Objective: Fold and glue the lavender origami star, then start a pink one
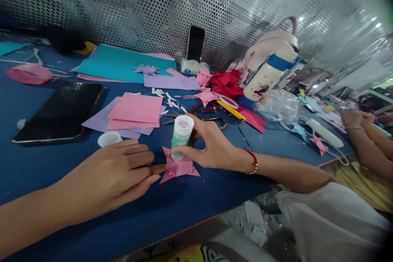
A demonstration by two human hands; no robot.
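A white and green glue stick (181,137) stands upright, gripped between the thumb and fingers of my right hand (211,143). Its lower end rests on a pink folded paper star (181,168) lying on the table. My left hand (115,172) comes in from the left with most fingers curled; its index fingertip presses the star's left edge. Just behind the left knuckles lies a round white cap (109,139). Beyond it are stacked pink paper squares (136,108) over purple sheets (100,119).
Scissors (215,122), a yellow cutter (231,110) and paper scraps (168,100) lie behind my right hand. A black tablet (61,110) is at left. Farther back are teal paper (123,62), a propped phone (195,44) and a bag (270,49). Another person's arms (365,139) are at right.
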